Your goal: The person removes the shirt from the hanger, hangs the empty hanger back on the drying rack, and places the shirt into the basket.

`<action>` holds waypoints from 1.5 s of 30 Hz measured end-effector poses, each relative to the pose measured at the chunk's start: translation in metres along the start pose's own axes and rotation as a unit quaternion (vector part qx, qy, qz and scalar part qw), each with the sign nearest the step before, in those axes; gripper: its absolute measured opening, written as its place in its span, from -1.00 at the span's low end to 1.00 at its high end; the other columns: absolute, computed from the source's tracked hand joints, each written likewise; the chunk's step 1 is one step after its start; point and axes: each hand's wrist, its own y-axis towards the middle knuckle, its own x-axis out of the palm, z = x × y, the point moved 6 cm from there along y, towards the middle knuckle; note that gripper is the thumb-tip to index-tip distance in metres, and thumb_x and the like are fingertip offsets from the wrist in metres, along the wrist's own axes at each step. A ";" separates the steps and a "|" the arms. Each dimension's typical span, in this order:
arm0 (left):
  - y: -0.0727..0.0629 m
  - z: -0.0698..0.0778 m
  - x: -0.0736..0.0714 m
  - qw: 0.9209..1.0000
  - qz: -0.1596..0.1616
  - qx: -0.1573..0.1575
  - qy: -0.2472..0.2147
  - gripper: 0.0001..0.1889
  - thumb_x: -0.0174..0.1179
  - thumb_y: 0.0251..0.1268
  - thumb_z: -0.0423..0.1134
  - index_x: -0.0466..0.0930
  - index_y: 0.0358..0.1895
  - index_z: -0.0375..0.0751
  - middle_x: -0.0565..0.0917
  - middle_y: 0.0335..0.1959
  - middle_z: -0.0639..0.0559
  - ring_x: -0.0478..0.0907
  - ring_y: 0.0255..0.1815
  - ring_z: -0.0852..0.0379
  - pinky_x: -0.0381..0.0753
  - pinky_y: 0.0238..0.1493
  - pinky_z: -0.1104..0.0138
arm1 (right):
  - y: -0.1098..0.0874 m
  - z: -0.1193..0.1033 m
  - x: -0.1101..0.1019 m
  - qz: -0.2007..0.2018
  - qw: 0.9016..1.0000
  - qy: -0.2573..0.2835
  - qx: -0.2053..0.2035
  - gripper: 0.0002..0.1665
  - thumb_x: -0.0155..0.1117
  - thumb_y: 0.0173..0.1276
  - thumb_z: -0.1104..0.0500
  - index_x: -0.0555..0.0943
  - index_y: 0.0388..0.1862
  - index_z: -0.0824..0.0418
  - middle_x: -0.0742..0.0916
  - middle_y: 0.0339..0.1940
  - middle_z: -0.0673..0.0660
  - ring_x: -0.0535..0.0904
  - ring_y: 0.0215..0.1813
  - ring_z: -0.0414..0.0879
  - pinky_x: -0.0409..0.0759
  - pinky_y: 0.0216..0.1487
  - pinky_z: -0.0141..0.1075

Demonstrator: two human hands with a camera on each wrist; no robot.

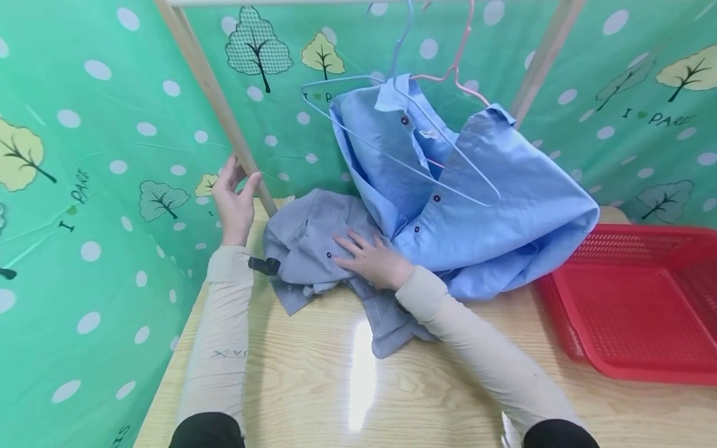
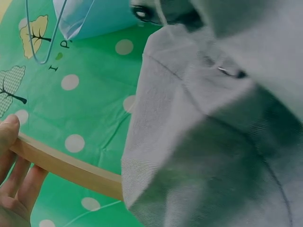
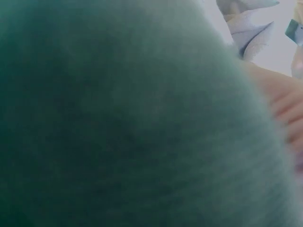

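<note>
My left hand is at a wooden post of the rack, thumb on one side and fingers on the other. The left wrist view shows the post running between them. My right hand rests with spread fingers on a crumpled grey shirt lying on the table. Just beyond that hand, a light blue shirt hangs on a pink hanger. A blue hanger hangs across the front of it. Blurred dark cloth covers most of the right wrist view.
A red plastic basket stands at the right on the wooden table. Across the top runs the rack's white bar, with another wooden post at the right. Green tree-print sheeting encloses the back and left.
</note>
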 end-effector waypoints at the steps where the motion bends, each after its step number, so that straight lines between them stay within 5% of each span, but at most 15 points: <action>1: 0.000 0.001 0.000 1.000 0.000 0.001 0.000 -0.41 0.33 0.27 -0.27 0.44 0.37 0.09 0.63 0.22 -0.13 0.59 0.18 0.11 0.65 0.19 0.23 | 0.001 -0.001 0.001 -0.003 1.000 -0.001 -0.001 0.07 0.41 0.16 0.39 0.17 0.58 -0.08 -0.01 0.66 0.19 -0.05 0.62 0.22 0.44 0.34 0.25; 10: -0.004 0.016 0.006 1.000 -0.004 0.008 -0.007 -0.43 0.31 0.29 -0.30 0.44 0.38 -0.02 0.61 0.21 -0.23 0.59 0.17 0.09 0.65 0.19 0.23 | 0.009 0.005 0.009 -0.030 0.999 0.028 -0.005 -0.11 0.36 0.16 0.38 0.30 0.47 0.05 0.14 0.62 0.20 0.18 0.53 0.20 0.64 0.21 -0.05; 16: -0.002 0.003 0.001 1.000 0.004 0.002 -0.004 -0.42 0.30 0.29 -0.36 0.45 0.37 0.06 0.62 0.22 -0.19 0.59 0.16 0.12 0.65 0.17 0.25 | 0.015 0.004 0.013 -0.053 0.995 0.080 -0.017 -0.18 0.37 0.15 0.43 0.35 0.39 0.11 0.26 0.57 0.21 0.27 0.48 0.23 0.43 0.43 -0.05; 28: -0.001 -0.001 0.001 1.000 0.004 0.002 0.001 -0.42 0.30 0.30 -0.32 0.45 0.38 0.05 0.62 0.20 -0.20 0.60 0.15 0.13 0.66 0.17 0.28 | 0.013 -0.001 0.009 0.002 0.997 0.075 -0.013 -0.34 0.27 0.26 0.46 0.56 0.27 -0.05 0.53 0.32 0.16 0.57 0.16 0.20 0.70 0.07 -0.13; 36: 0.001 0.003 -0.002 1.000 0.010 -0.004 0.002 -0.43 0.31 0.29 -0.35 0.47 0.35 0.11 0.64 0.19 -0.15 0.60 0.17 0.11 0.65 0.17 0.28 | 0.008 -0.005 0.005 0.057 0.992 0.097 -0.051 -0.38 0.36 0.19 0.41 0.64 0.17 -0.13 0.66 0.01 0.14 0.66 -0.13 0.03 0.69 -0.04 -0.19; 41: 0.000 0.006 -0.001 1.000 0.005 0.000 -0.001 -0.43 0.32 0.28 -0.31 0.46 0.36 0.12 0.63 0.20 -0.17 0.59 0.17 0.11 0.65 0.18 0.28 | 0.001 -0.007 0.004 0.077 0.991 0.096 -0.060 -0.43 0.39 0.15 0.41 0.69 0.06 -0.11 0.69 -0.07 0.13 0.66 -0.12 0.04 0.69 -0.04 -0.16; 45: -0.001 0.003 0.001 1.000 0.004 0.003 0.003 -0.41 0.32 0.26 -0.26 0.45 0.37 0.11 0.64 0.19 -0.15 0.60 0.16 0.13 0.66 0.17 0.28 | -0.009 -0.006 0.003 0.052 0.991 0.111 -0.052 -0.33 0.46 0.14 0.31 0.60 0.24 -0.09 0.63 0.15 0.19 0.60 0.08 0.12 0.66 0.09 -0.08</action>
